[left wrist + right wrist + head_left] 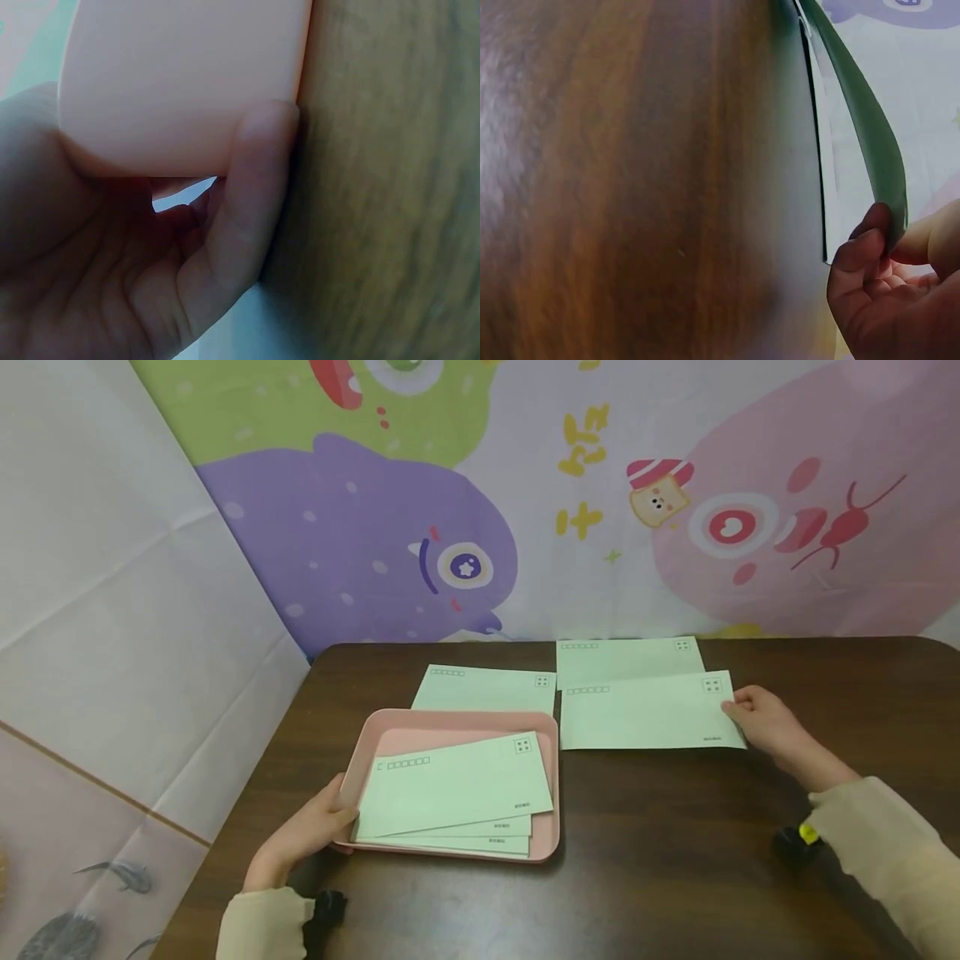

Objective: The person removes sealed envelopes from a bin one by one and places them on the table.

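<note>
In the head view, the left hand [311,822], at the lower left of the frame, is partly closed on the corner of a pink tray [453,719], its thumb at the rim and, in the left wrist view, a finger against the outer wall. The tray sits left of centre on the dark brown table [675,852], and several pale green envelopes [461,789] lie fanned inside it, the top one tilted. At the right of the frame, the right hand [776,727] pinches the right edge of another envelope [641,720] between thumb and fingers; the right wrist view shows that envelope bowed along its length. It overlaps the lower part of an upper envelope [626,660] near the table's far edge. One more envelope [487,688] shows above the tray, its lower part hidden. A cartoon-print cloth [555,568] fills the top of the frame.
</note>
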Motion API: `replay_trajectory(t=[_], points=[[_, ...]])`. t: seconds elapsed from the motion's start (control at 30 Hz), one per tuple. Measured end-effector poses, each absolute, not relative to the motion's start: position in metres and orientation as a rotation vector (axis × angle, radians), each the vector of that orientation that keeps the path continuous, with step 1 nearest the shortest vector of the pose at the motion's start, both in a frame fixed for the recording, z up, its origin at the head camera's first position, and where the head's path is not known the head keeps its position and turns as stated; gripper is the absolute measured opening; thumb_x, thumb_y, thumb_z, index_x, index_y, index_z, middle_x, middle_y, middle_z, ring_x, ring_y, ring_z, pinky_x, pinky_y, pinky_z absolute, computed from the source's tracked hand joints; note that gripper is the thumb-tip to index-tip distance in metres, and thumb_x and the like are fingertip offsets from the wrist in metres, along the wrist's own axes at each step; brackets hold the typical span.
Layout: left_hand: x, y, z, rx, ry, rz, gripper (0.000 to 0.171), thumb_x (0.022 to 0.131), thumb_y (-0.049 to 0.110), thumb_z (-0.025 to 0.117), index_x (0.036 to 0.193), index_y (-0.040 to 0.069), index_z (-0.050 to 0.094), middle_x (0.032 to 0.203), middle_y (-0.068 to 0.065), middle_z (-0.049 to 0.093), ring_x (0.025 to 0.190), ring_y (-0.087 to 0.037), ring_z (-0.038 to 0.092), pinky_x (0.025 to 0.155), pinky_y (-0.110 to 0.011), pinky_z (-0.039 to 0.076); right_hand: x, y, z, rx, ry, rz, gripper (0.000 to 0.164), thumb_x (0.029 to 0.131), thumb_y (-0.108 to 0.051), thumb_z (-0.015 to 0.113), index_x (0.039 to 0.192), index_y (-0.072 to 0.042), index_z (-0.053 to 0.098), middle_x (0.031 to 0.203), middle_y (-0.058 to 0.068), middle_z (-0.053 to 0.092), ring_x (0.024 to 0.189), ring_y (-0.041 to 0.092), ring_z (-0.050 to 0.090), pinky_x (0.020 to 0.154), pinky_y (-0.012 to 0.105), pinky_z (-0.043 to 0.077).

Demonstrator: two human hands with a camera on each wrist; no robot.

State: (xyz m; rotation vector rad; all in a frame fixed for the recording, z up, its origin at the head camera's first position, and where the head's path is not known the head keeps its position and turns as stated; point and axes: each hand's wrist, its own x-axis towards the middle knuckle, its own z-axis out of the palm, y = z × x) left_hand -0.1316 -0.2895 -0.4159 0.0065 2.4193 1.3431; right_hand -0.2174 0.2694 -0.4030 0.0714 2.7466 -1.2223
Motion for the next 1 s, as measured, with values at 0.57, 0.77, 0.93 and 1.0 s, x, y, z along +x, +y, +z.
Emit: replay_trajectory(t=[0.57, 0.77, 0.93, 1.0], points=[[-0.1326, -0.2895, -0.4144, -0.002, 2.414, 1.345, 0.044, 0.092, 0.006, 0.042, 0.131, -0.003, 0.024, 0.106, -0.023, 0.048, 0.078, -0.021, 0.057, 0.058, -0.037, 0.052, -0.2204, 0.2652, -0.4029, 0.071, 2.803, -0.854, 0.048, 0.092, -0.03, 0.046, 0.113, 0.013, 0.045, 0.104, 0.028, 0.053, 0.078, 0.028, 0.055, 0.06, 0.033, 0.044], [-0.133, -0.2898, -0.4148, 0.003, 2.419, 1.344, 0.045, 0.093, 0.006, 0.041, 0.133, -0.003, 0.024, 0.106, -0.023, 0.048, 0.077, -0.021, 0.057, 0.058, -0.037, 0.052, -0.222, 0.2647, -0.4033, 0.15, 2.806, -0.824, 0.047, 0.09, -0.031, 0.05, 0.111, 0.011, 0.047, 0.108, 0.028, 0.051, 0.085, 0.034, 0.052, 0.063, 0.038, 0.043], [-0.1326, -0.2898, -0.4153, 0.016, 2.408, 1.355, 0.044, 0.093, 0.006, 0.041, 0.133, -0.003, 0.024, 0.105, -0.023, 0.049, 0.076, -0.022, 0.057, 0.058, -0.038, 0.052, -0.2247, 0.2655, -0.4058, 0.203, 2.827, -0.817, 0.045, 0.087, -0.03, 0.053, 0.106, 0.01, 0.049, 0.099, 0.025, 0.055, 0.081, 0.032, 0.051, 0.061, 0.036, 0.041], [-0.1325, -0.2899, -0.4156, 0.021, 2.405, 1.356, 0.044, 0.093, 0.006, 0.041, 0.132, -0.003, 0.024, 0.104, -0.023, 0.049, 0.075, -0.022, 0.057, 0.058, -0.038, 0.052, -0.2254, 0.2659, -0.4063, 0.207, 2.836, -0.81, 0.044, 0.086, -0.029, 0.053, 0.105, 0.01, 0.049, 0.097, 0.024, 0.055, 0.08, 0.032, 0.051, 0.061, 0.035, 0.041]])
